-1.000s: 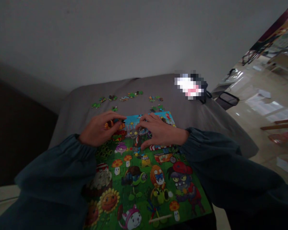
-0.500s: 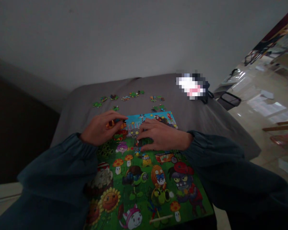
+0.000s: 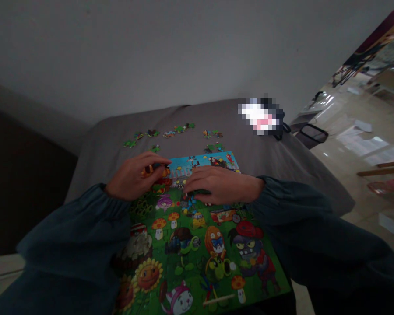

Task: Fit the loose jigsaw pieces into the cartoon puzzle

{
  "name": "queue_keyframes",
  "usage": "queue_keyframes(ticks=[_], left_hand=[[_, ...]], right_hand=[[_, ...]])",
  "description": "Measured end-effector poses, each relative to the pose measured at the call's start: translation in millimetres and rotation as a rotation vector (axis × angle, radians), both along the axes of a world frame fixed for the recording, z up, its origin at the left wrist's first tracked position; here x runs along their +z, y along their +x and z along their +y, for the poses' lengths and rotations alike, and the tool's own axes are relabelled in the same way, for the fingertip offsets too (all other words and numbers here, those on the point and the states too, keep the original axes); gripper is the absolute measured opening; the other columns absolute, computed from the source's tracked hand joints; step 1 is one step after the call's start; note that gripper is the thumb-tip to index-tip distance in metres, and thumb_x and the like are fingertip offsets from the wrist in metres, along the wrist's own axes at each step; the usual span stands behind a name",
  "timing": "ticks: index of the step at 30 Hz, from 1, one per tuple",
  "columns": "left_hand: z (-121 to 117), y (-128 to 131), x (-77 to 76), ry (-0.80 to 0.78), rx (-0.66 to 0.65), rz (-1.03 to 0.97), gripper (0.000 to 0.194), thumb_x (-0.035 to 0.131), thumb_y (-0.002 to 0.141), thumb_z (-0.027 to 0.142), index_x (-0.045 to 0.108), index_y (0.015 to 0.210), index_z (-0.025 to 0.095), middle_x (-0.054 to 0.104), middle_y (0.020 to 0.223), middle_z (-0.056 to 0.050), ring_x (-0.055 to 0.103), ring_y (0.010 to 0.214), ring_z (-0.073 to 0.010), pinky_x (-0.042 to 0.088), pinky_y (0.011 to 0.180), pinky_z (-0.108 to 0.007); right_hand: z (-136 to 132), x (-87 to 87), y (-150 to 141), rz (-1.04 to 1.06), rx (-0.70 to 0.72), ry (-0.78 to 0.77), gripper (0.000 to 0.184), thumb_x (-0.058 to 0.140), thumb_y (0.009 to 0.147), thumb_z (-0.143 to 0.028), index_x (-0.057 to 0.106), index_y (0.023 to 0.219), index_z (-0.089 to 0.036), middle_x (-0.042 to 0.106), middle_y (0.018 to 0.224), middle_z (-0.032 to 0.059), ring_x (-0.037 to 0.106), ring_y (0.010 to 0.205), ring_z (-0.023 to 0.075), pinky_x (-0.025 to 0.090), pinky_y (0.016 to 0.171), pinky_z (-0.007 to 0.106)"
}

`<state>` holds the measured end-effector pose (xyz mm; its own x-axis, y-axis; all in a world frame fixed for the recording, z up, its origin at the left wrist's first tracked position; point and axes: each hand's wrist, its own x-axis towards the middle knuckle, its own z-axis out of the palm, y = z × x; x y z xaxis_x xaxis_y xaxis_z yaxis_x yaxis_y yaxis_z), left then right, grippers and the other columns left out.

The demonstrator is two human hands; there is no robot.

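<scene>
head view: looking forward and down at a cartoon jigsaw puzzle (image 3: 197, 245) lying on a grey bed cover (image 3: 101, 162), with both hands over its far part.

left hand: (image 3: 133, 176) fingers curled together around a small dark-and-orange jigsaw piece (image 3: 156, 168), just above the puzzle's far left area.

right hand: (image 3: 223, 185) fingers bent down onto the puzzle around a dark green piece (image 3: 197, 191); i cannot tell whether they grip it or only press on it.

hands: apart, with a narrow gap between them.

loose pieces: a scatter of loose jigsaw pieces (image 3: 160, 135) lies on the bed cover beyond the puzzle's far edge, well clear of both hands.

sleeves: the dark teal left sleeve (image 3: 72, 236) and right sleeve (image 3: 315, 236) lie along the near sides of the puzzle.

nearby: a pixelated object (image 3: 261, 114) sits on the far right of the cover; a wire basket (image 3: 311, 133) stands on the tiled floor (image 3: 348, 144) beyond it.

risk, slip: the small piece could drop from the left fingers if the pinch loosens.

risk, drag: a sleeve or heel of a hand sliding across the picture could shift fitted pieces.

risk, soft base: pressing into the yielding cover could buckle joins or nudge the loose pieces.

risk, dim light: dark pieces could be misread and forced into the wrong spot.
</scene>
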<state>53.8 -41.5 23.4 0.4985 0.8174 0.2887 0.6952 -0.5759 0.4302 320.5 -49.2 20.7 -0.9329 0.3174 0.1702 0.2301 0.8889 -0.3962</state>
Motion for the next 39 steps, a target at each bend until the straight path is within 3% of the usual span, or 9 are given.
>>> queue_keyframes(ticks=[6,11,18,22,28,34,39], left_hand=[[-1,0,0.6,0.001,-0.007,-0.004,0.032,0.050,0.093,0.038,0.072,0.106,0.020,0.071,0.098,-0.007,0.061,0.074,-0.0148,0.053,0.073,-0.028],[-2,2,-0.3,-0.032,-0.014,-0.047,0.032,0.052,0.094,0.039,0.072,0.107,0.019,0.071,0.098,-0.007,0.062,0.072,-0.0140,0.052,0.069,-0.027],[-4,6,-0.4,-0.069,-0.029,-0.058,0.031,0.052,0.094,0.040,0.071,0.109,0.020,0.072,0.099,-0.007,0.067,0.087,-0.0186,0.054,0.084,-0.032],[-4,6,-1.9,-0.069,-0.031,-0.048,0.032,0.051,0.094,0.039,0.071,0.109,0.020,0.072,0.099,-0.007,0.067,0.088,-0.0185,0.054,0.083,-0.032],[-3,6,-3.2,-0.053,-0.045,-0.050,0.031,0.051,0.094,0.038,0.071,0.108,0.019,0.072,0.100,-0.007,0.067,0.089,-0.0186,0.053,0.082,-0.032],[-4,5,-2.0,-0.047,-0.047,-0.043,0.031,0.051,0.094,0.038,0.071,0.109,0.019,0.072,0.100,-0.008,0.067,0.089,-0.0187,0.053,0.079,-0.031],[-4,5,-1.7,-0.057,-0.048,-0.038,0.033,0.050,0.094,0.039,0.072,0.108,0.019,0.073,0.100,-0.008,0.067,0.088,-0.0185,0.053,0.078,-0.031]], right_hand=[[5,5.4,9,-0.047,0.027,-0.054,0.024,0.058,0.092,-0.011,0.074,0.109,-0.018,0.071,0.120,0.0047,0.060,0.118,0.0176,0.044,0.109,0.036],[2,4.5,8,-0.080,0.034,-0.007,0.022,0.056,0.096,-0.014,0.075,0.108,-0.017,0.071,0.121,0.0067,0.060,0.116,0.0178,0.047,0.105,0.035],[3,2.7,8,-0.043,-0.031,-0.022,0.023,0.059,0.098,-0.024,0.070,0.117,-0.016,0.068,0.116,0.0088,0.058,0.115,0.0200,0.047,0.103,0.037],[7,-5.0,6,-0.015,-0.086,-0.084,0.024,0.063,0.096,-0.029,0.069,0.116,-0.018,0.067,0.113,0.0085,0.058,0.113,0.0211,0.046,0.101,0.039],[12,-13.5,0,0.046,-0.065,-0.269,0.024,0.071,0.090,-0.025,0.068,0.113,-0.019,0.070,0.106,0.0050,0.061,0.103,0.0171,0.048,0.095,0.034],[11,-3.9,9,-0.029,-0.180,-0.160,0.048,0.082,0.077,-0.043,0.068,0.114,-0.016,0.063,0.119,0.0109,0.055,0.117,0.0260,0.043,0.103,0.044],[11,-2.4,10,-0.059,-0.186,-0.181,0.038,0.080,0.080,-0.041,0.067,0.106,-0.016,0.065,0.112,0.0090,0.057,0.109,0.0243,0.042,0.101,0.043]])
